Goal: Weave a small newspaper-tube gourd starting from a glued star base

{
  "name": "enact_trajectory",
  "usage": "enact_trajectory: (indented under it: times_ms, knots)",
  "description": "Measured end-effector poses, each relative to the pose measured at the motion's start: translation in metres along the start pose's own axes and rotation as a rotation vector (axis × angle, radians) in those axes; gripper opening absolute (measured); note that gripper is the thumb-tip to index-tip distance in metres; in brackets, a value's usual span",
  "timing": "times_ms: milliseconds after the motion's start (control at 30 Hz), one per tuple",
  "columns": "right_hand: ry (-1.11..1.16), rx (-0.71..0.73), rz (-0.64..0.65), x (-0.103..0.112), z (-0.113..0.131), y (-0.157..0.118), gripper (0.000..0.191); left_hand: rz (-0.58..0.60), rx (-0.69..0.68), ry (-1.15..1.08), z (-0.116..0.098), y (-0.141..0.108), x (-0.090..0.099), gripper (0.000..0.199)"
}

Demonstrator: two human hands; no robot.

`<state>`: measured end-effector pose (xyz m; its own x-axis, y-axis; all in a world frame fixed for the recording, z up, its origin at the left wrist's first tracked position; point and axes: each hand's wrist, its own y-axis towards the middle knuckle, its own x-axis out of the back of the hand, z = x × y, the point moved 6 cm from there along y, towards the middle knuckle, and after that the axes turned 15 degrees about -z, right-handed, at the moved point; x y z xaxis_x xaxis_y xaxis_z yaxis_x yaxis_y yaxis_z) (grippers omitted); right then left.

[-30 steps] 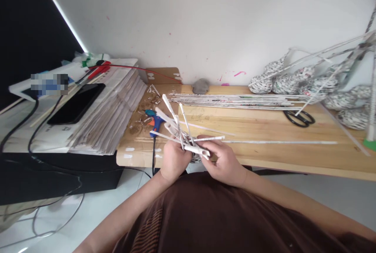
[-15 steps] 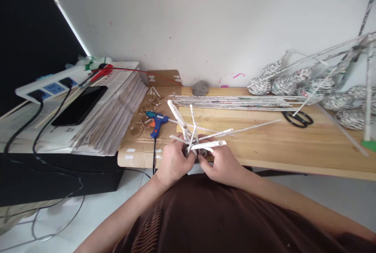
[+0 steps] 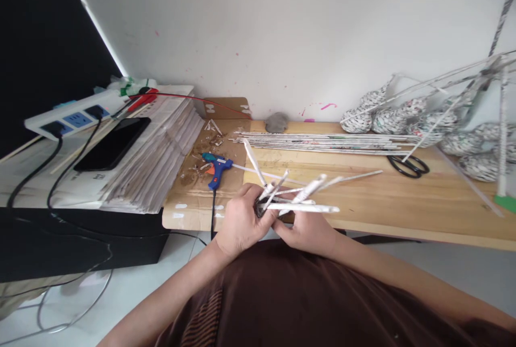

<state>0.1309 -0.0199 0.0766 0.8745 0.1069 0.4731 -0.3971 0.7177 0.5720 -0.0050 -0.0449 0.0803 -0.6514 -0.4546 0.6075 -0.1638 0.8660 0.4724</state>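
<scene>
Between my two hands, close to the table's front edge, is a small woven paper piece with several white rolled-paper tubes sticking out of its top. My left hand wraps its left side, thumb at the front. My right hand is closed round the right side, its fingers partly hidden behind the tubes. Most of the woven body is covered by my hands. Left of them, a blue hot glue gun lies on a stained cardboard sheet.
Behind lies a bundle of long paper sticks. Black-handled scissors and woven paper shapes are at the right. On the left, a paper stack bears a phone and power strip. A grey lump sits by the wall.
The woven piece has turned in my hands, so its tubes now point more to the right. Both hands still hold it. The view has shifted slightly.
</scene>
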Motion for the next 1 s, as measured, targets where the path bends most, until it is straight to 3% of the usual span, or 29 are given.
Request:
enact_trajectory:
  times_ms: [100,233,333,500,600,833,1000]
  knots:
    - [-0.011,-0.008,-0.010,-0.001,-0.005,0.000,0.029,0.048,0.024,-0.076,-0.001,0.001,0.003,0.029]
    - [-0.078,-0.017,-0.020,-0.001,-0.010,-0.003,0.025,0.252,0.048,-0.269,0.002,0.000,0.008,0.039]
    - [-0.146,-0.007,-0.044,0.000,-0.010,-0.004,0.024,0.339,0.090,-0.344,0.011,0.001,0.010,0.045]
    - [-0.179,0.010,-0.005,-0.004,-0.008,-0.004,0.026,0.291,0.115,-0.350,0.023,0.006,0.006,0.037]
    - [-0.182,0.016,-0.002,-0.003,-0.007,-0.004,0.028,0.245,0.044,-0.313,0.024,0.009,0.005,0.031]
    - [-0.184,0.138,0.058,-0.005,0.001,0.001,0.023,0.271,-0.179,-0.225,0.020,0.014,0.010,0.028]
    - [-0.160,0.078,0.097,-0.006,0.000,0.005,0.021,0.257,-0.239,-0.181,0.017,0.013,0.006,0.021]
